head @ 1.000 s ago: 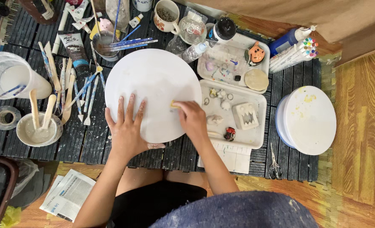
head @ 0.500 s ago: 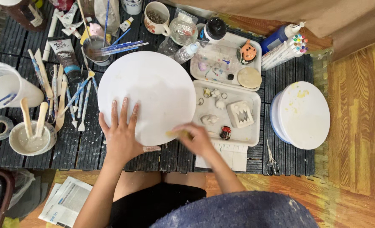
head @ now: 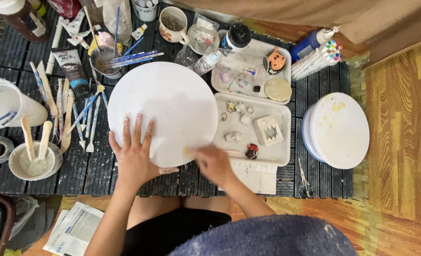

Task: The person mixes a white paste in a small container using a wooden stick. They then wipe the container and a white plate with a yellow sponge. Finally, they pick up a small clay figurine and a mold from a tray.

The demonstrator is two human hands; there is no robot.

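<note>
Two hands work a round white disc (head: 165,106) on a cluttered dark slatted table (head: 77,175).

The disc lies flat mid-table and looks almost wholly plain white, so little seems done beyond the near rim. The left hand (head: 133,154) presses on it with fingers spread wide, gripping nothing. The right hand (head: 214,163) is blurred at the disc's lower right edge, fingers curled, perhaps pinching something small and yellowish; I cannot tell what.

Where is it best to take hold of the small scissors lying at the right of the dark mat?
Probably by the two loop handles of the scissors, from the near edge of the mat: the loops point towards the person and the closed blades point away.
</note>
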